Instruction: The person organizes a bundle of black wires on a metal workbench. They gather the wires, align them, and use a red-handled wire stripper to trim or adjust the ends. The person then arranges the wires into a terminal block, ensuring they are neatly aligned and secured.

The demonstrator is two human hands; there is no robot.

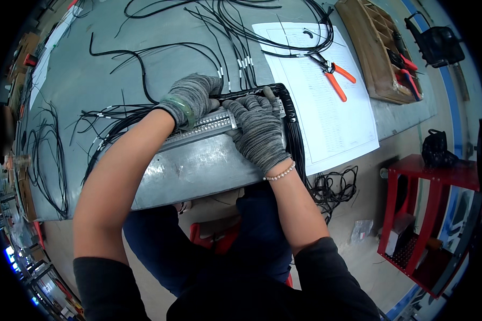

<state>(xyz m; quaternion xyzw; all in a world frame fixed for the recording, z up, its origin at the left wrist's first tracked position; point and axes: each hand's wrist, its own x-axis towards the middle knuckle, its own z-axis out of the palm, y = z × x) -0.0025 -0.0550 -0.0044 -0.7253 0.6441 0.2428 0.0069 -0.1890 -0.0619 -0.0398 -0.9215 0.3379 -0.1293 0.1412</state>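
Both my hands wear grey knit gloves and work at a terminal strip (211, 124) lying near the front edge of the metal table (198, 166). A thick bundle of black wires (291, 109) runs along the strip's far side and bends down its right end. My left hand (191, 99) is closed, its fingertips on the bundle just behind the strip; a green band circles its wrist. Close to its right, my right hand (257, 128) lies over the strip's right part with fingers bent onto the bundle. Gloves hide the exact grip. White-tagged black wires (243, 65) fan out beyond the hands.
Orange-handled pliers (337, 80) rest on a printed sheet (326, 115) at right. Beyond stands a wooden tool box (365, 51). Loose wires (48, 155) lie at the left. A cable coil (333, 188) and a red cart (434, 176) are on the right below the table.
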